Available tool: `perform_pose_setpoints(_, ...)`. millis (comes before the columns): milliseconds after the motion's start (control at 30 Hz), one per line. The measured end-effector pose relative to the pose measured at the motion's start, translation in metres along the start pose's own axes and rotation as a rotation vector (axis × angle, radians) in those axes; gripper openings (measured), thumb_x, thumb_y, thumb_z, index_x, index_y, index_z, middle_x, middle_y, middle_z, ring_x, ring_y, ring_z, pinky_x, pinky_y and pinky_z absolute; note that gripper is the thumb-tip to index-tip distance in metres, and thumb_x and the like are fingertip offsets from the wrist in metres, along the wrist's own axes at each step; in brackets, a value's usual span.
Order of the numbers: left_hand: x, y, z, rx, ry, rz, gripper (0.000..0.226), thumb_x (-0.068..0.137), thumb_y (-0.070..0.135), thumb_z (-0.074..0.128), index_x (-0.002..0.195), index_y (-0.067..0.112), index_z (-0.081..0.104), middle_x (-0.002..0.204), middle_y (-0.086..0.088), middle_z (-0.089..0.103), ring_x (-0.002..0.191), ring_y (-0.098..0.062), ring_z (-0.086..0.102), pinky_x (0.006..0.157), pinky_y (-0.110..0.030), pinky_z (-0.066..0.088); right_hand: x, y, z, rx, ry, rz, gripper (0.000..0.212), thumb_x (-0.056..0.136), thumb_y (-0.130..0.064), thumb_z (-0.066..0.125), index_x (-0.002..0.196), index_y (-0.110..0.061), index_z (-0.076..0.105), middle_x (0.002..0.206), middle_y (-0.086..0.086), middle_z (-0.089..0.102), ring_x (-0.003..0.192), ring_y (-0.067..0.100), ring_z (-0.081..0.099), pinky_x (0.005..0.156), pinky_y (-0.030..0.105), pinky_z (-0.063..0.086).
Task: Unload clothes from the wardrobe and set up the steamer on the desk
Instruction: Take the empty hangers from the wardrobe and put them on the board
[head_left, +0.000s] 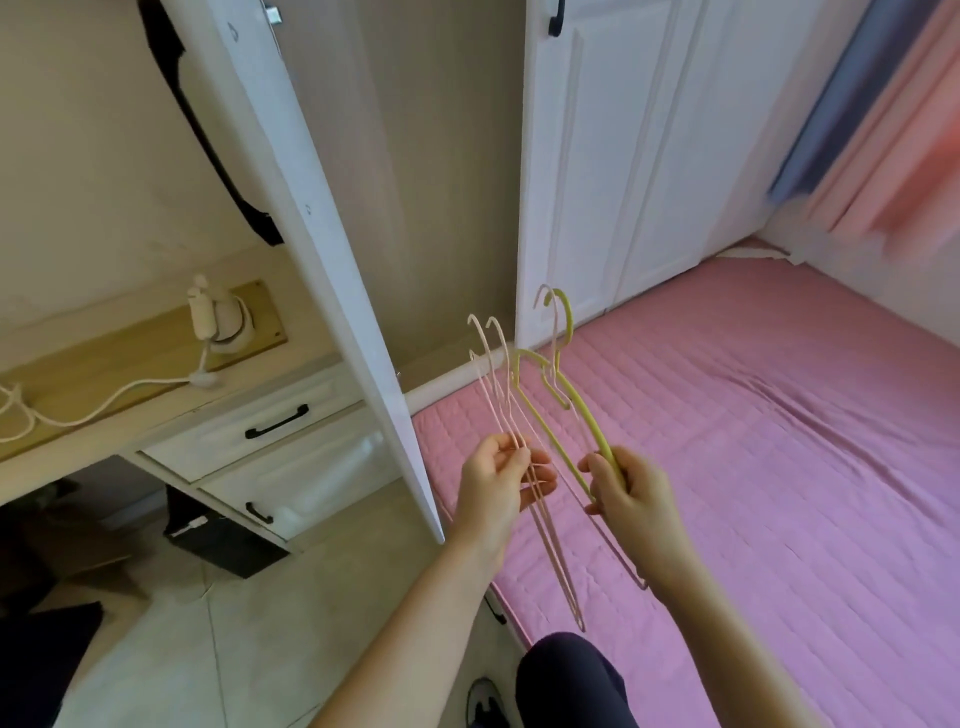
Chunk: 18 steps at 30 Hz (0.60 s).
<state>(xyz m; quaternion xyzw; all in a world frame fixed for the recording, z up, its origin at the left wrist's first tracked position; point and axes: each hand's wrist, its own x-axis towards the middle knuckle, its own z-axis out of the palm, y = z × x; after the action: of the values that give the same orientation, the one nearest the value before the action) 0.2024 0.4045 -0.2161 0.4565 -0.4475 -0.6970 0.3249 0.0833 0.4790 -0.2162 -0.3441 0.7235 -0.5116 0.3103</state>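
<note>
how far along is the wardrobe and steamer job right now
Looks done: the steamer already stands on the desk, its cord trailing across the top; whether it is plugged in is not visible. In hand: the left hand holds pink hangers, the right hand green hangers, all bare. Left: setting the hangers down; the open wardrobe shows no clothes here.

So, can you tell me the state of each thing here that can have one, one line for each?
Wardrobe door: swung open.
Second wardrobe door: closed.
Upper drawer: closed.
Lower drawer: closed.
Steamer: standing on the desk, cord loose.
Pink hangers: bare, held by the left hand.
Green hangers: bare, held by the right hand.
</note>
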Motion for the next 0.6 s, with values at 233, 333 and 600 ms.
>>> perform_pose_setpoints(233,-0.045,-0.023,-0.005,-0.157,0.093,-0.098,0.014,0.096,0.0,0.043,0.089,0.003,0.055,0.067,-0.004,0.05,0.046,-0.008,0.036,0.044,-0.019,0.028,-0.051,0.014,-0.007,-0.028,-0.027,0.02,0.022,0.095,-0.008,0.047,0.081,-0.008,0.063,0.057,-0.002,0.046,0.056,0.014,0.047,0.056,0.023,0.052)
perform_pose_setpoints(333,-0.074,-0.032,-0.009,-0.23,0.094,-0.126,0.016,0.098,0.005,0.043,0.093,0.0,0.057,0.059,-0.001,0.042,0.041,-0.007,0.03,0.04,-0.018,0.023,-0.077,0.018,-0.012,-0.084,-0.076,0.004,0.021,0.095,-0.01,0.047,0.081,-0.011,0.063,0.058,-0.003,0.048,0.057,0.015,0.049,0.059,0.029,0.055)
perform_pose_setpoints(600,-0.175,-0.073,-0.012,-0.377,0.154,-0.164,0.021,0.098,0.008,0.044,0.104,-0.003,0.06,0.057,0.002,0.035,0.041,-0.006,0.026,0.038,-0.016,0.022,-0.161,0.045,-0.033,-0.195,-0.245,-0.005,0.023,0.095,-0.017,0.048,0.078,-0.007,0.06,0.062,0.005,0.053,0.058,0.014,0.053,0.066,0.048,0.055)
